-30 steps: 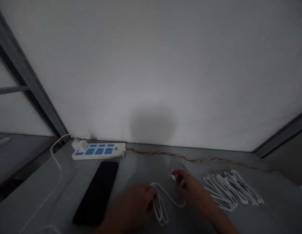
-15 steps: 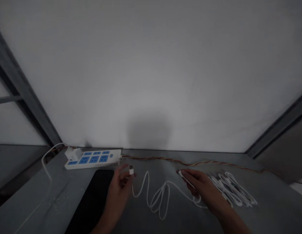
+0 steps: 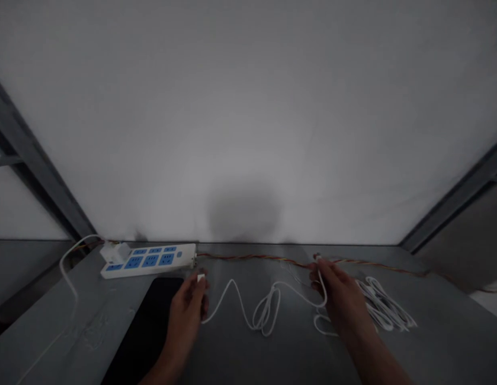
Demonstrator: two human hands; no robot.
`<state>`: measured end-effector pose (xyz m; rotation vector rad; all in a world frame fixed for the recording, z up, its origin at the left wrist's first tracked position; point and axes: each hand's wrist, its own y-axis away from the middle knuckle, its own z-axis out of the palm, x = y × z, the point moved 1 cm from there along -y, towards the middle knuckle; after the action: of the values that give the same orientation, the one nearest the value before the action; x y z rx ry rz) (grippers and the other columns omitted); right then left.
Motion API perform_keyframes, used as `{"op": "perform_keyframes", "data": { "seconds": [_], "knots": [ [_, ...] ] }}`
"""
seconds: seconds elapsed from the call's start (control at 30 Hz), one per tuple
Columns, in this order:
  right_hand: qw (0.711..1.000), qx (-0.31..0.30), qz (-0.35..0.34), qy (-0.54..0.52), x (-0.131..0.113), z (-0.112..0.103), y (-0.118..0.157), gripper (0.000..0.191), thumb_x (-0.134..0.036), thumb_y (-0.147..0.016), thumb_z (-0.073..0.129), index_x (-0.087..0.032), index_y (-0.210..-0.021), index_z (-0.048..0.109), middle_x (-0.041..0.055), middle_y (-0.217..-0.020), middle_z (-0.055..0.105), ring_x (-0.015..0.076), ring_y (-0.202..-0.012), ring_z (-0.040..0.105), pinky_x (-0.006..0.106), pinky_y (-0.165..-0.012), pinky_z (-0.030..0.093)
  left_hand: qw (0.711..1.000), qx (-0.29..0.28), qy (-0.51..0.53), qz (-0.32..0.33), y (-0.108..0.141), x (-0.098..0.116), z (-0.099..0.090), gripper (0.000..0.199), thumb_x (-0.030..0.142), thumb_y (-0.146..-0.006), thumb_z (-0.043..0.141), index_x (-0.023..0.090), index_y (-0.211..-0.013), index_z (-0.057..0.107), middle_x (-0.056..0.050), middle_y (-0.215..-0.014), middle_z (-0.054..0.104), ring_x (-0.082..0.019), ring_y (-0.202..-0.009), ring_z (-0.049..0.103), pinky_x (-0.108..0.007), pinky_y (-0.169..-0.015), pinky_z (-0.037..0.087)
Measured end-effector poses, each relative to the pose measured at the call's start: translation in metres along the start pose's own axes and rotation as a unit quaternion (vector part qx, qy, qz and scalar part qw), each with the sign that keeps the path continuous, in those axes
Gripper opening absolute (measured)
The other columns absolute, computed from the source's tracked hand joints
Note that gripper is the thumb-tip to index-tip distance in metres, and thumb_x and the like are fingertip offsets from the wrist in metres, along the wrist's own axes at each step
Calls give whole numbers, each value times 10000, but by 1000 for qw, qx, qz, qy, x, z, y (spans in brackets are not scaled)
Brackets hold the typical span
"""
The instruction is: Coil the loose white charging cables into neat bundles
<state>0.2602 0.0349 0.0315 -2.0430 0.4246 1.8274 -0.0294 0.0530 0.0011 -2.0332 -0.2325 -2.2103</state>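
Grasping a white charging cable (image 3: 268, 313) by both ends, the left hand (image 3: 186, 315) pinches its white plug (image 3: 200, 278) and the right hand (image 3: 338, 294) its other end, the slack looping over the grey table (image 3: 240, 363) between them, with a bundle of white cables (image 3: 382, 305) just past the right hand.

The left hand (image 3: 186, 313) stands at lower centre, its fingers closed in a pinch. The right hand (image 3: 339, 299) is well apart to the right, also pinching, fingertips directed forward. Both forearms (image 3: 376, 355) enter from the bottom edge.
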Motion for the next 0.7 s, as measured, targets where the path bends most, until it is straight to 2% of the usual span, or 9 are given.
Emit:
{"op": "perform_keyframes", "data": {
  "seconds": [0.1,0.2,0.3,0.43,0.5,0.53,0.6,0.67,0.7],
  "knots": [
    [999,-6,41,1,-2,13,9,340,-537,-750,648,-214,-854,665,4,-713,688,134,-523,519,245,-484,417,995,-55,-81,28,7,-3,4,448,617,-806,592,204,-975,634,11,-723,654,-133,-525,573,-215,-440,418],
    [998,-29,59,-19,-3,23,14,353,-500,-740,678,-184,-897,686,-12,-670,674,86,-415,412,223,-406,328,977,-97,-180,60,13,-4,5,397,552,-911,459,216,-1063,606,-49,-926,721,-208,-780,678,-298,-662,515],
    [994,-20,82,-73,1,26,14,425,-486,-719,716,-175,-1002,653,-32,-650,663,56,-359,356,193,-346,258,960,-135,-238,61,18,-7,6,398,517,-959,364,216,-1132,560,-82,-1054,717,-242,-975,672,-354,-848,492],
    [984,-2,122,-129,13,27,12,528,-458,-693,775,-203,-1108,573,3,-799,732,53,-373,453,143,-296,209,951,-172,-257,18,22,-8,8,437,520,-982,266,213,-1195,493,-91,-1061,700,-239,-940,668,-352,-821,488],
    [975,10,128,-180,19,29,11,521,-432,-678,806,-227,-1085,553,8,-880,749,65,-451,552,123,-311,292,947,-177,-267,18,24,-4,10,450,516,-987,228,210,-1178,497,-69,-949,698,-232,-873,660,-342,-812,473],
    [971,12,127,-201,22,30,11,501,-428,-672,815,-234,-1055,557,4,-907,751,79,-521,608,124,-351,371,945,-178,-274,21,24,-1,11,460,511,-988,210,208,-1171,503,-59,-906,689,-229,-854,653,-335,-810,465],
    [967,0,120,-224,26,34,11,454,-433,-650,830,-228,-980,593,0,-944,751,121,-722,693,166,-531,531,937,-180,-299,20,24,4,12,464,513,-977,237,198,-1193,501,-52,-876,673,-227,-826,643,-320,-781,453],
    [966,-26,118,-228,29,38,11,435,-443,-610,847,-207,-915,645,16,-958,754,175,-900,707,238,-747,578,921,-175,-348,2,24,7,12,525,538,-921,394,179,-1301,442,-54,-889,677,-238,-812,646,-311,-735,445],
    [966,-45,118,-225,30,39,11,439,-443,-592,854,-198,-904,669,31,-969,757,203,-960,701,273,-826,568,910,-167,-378,-5,23,8,11,625,543,-869,493,166,-1359,398,-56,-892,684,-250,-813,648,-312,-722,438]
  ]
}}
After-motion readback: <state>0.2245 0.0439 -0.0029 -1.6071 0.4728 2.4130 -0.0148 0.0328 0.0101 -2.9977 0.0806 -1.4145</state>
